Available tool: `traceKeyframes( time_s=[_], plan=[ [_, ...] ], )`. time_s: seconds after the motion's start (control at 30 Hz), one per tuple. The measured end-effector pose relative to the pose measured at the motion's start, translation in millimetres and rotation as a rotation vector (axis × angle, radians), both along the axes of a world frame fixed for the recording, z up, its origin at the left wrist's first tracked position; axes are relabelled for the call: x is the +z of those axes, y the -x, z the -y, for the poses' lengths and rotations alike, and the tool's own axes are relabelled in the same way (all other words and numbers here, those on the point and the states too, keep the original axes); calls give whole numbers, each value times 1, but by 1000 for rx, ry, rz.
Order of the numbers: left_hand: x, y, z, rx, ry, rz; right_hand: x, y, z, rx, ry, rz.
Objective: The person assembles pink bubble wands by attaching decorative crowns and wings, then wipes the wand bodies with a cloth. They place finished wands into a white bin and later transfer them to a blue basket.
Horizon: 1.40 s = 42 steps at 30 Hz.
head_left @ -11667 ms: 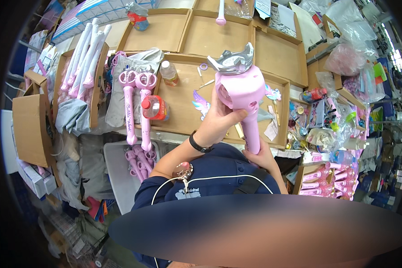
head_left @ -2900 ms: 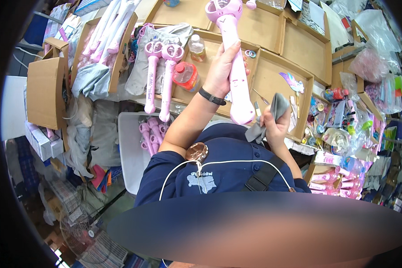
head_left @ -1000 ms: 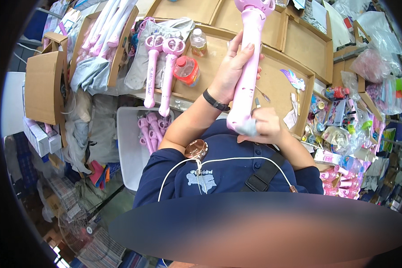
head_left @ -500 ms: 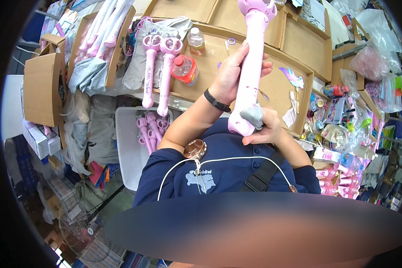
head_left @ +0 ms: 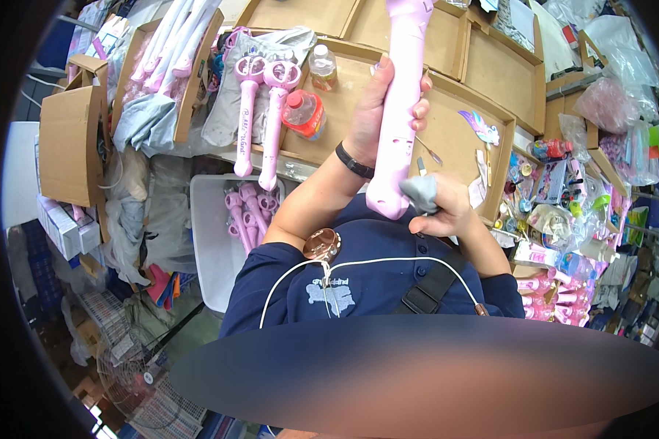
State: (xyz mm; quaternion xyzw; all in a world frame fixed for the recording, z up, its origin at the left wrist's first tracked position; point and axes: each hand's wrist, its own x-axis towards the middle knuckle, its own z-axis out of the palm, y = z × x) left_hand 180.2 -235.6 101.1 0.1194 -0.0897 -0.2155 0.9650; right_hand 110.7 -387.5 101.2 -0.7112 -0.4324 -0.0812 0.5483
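My left hand (head_left: 364,124) is wrapped around the middle of a pink bubble wand (head_left: 397,139), tilted slightly, its head end running out of the top of the view. In my right hand (head_left: 452,207) is a bunched grey cloth (head_left: 419,193), pinched right beside the wand's lower end. Whether the cloth touches the wand I cannot tell. Two more pink wands with round heads, among them a lettered wand (head_left: 247,121), lie side by side on a grey cloth sheet (head_left: 225,110) to the left.
A bottle with a red label (head_left: 303,115) and a clear bottle (head_left: 322,69) stand on the cardboard tray (head_left: 355,55). Several wands lie in a white bin (head_left: 206,241) at lower left. A purple-blue winged piece (head_left: 479,128) and thin tools are at right, near cluttered small parts.
The wand has shifted a little up and left and appears turned on its axis, with its round head now mostly out of view. The cloth has moved slightly right, toward the wand's edge.
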Motion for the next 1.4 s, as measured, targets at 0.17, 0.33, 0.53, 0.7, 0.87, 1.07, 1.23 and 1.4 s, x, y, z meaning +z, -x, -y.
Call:
traceKeyframes(
  time_s=[0.17, 0.33, 0.53, 0.7, 0.87, 1.07, 1.23, 1.4],
  plan=[
    [3, 5, 1, 62, -171, 37, 3, 3, -4, -48, 279, 26],
    [3, 3, -10, 110, -150, 82, 0, 17, 12, -79, 223, -142],
    [3, -1, -9, 109, -177, 94, 13, 12, 13, -168, 176, -102],
    [7, 3, -3, 117, -279, 88, 5, 2, -5, -57, 336, 24],
    [11, 2, -13, 236, -379, 45, -7, 11, 18, 164, 33, -151],
    [11, 5, -5, 346, -499, -3, -4, 4, 12, -14, 58, -231],
    [10, 3, -1, 359, -612, -12, -3, -1, 5, 61, 363, 24],
    [6, -10, -12, 339, -480, -78, -6, 11, 21, 44, 276, 77]
  ],
)
